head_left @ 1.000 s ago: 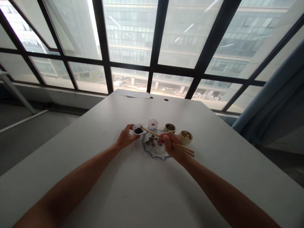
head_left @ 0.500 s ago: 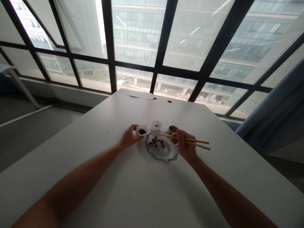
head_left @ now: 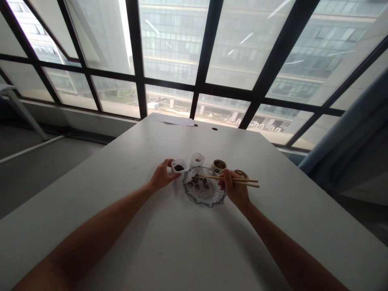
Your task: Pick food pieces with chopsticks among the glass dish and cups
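My left hand [head_left: 162, 176] grips a small white cup [head_left: 178, 166] holding dark pieces, at the left edge of a clear glass plate [head_left: 206, 195]. Several dark pieces lie on that plate. My right hand [head_left: 235, 190] is closed round a pair of wooden chopsticks [head_left: 242, 182], which lie nearly level with their tips over the dark pieces on the plate. Behind the plate stand a second white cup [head_left: 197, 159] and a tan bowl [head_left: 218, 165]; another tan bowl [head_left: 241, 174] is partly hidden behind the chopsticks.
Everything sits on a wide white table [head_left: 169, 246]. A sheet of paper [head_left: 169, 118] lies at its far edge, with a small dark hole [head_left: 215, 129] close by. Big windows stand beyond, and a blue curtain [head_left: 348, 133] hangs at the right.
The chopstick tips have swung from the left white cup back over the plate, and now lie nearly level. My right hand has shifted right. My left hand has kept its grip on the cup.
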Tool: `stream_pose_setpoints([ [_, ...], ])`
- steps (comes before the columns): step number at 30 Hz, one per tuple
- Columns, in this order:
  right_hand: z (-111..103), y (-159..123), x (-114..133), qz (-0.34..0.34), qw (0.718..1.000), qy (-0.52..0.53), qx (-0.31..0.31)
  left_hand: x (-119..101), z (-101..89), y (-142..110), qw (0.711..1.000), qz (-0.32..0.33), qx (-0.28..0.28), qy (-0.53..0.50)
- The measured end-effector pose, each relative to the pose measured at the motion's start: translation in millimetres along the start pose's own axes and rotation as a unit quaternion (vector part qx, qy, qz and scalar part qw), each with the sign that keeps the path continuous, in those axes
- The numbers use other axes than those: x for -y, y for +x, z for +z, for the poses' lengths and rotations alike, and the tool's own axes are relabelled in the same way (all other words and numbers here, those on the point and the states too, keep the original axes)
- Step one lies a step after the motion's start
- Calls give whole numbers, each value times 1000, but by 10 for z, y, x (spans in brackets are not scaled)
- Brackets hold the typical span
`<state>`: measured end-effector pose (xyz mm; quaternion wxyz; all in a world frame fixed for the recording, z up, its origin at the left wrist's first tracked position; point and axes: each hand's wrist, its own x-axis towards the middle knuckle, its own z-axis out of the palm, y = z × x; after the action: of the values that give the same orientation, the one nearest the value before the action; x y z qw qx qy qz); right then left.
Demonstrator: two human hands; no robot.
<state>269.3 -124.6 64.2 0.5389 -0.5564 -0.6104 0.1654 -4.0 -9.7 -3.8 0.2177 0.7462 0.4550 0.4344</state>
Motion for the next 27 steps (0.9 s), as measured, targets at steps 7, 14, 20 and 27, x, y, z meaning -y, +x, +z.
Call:
stream_pose_setpoints([
  [7, 2, -14, -40, -8, 999, -38, 20, -16, -6, -1, 1000, -4, 1, -1],
  [14, 8, -72, -19, -41, 995, -64, 57, -12, -4, -4, 1000, 4, 2, -2],
  [20, 18, -136, 58, -58, 994, -64, 62, 7, 10, 5, 1000, 3, 1, -2],
  [27, -37, -74, -89, 56, 997, 47, -16, 3, 12, -2, 1000, 4, 0, 2],
])
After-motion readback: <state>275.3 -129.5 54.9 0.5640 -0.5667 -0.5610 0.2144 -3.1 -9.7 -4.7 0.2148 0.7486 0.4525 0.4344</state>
